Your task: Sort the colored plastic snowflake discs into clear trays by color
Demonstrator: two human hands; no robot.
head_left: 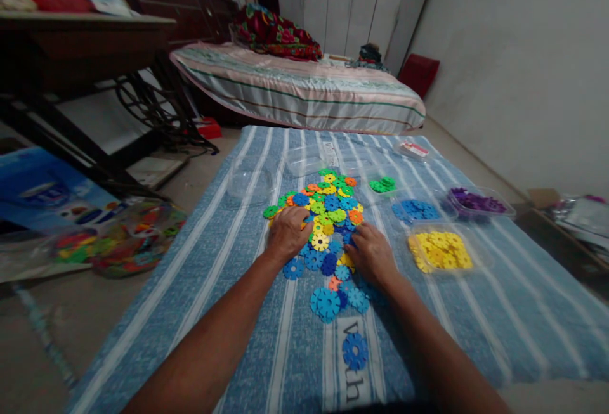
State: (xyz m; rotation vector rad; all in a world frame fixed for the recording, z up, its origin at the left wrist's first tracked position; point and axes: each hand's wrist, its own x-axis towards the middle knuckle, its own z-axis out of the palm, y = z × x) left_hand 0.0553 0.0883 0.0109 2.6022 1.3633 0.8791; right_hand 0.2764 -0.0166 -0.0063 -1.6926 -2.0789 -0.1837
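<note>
A loose pile of notched plastic discs (320, 241) in blue, green, yellow and orange lies mid-table. My left hand (287, 231) rests on the pile's left side, its fingers curled inward near yellow and orange discs. At the right side my right hand (373, 252) has its fingers bent down among blue and yellow discs. What either hand grips is hidden under the fingers. Closer to me lies a group of light blue discs (325, 304). A single blue disc (354, 350) lies apart on the printed lettering of the cloth.
To the right stand clear tubs of yellow discs (442, 249), blue discs (416, 210), purple discs (476, 200) and green discs (382, 184). A clear container (250, 186) sits at the back left. The striped cloth (200, 274) covers the table. Beyond is a bed (304, 94).
</note>
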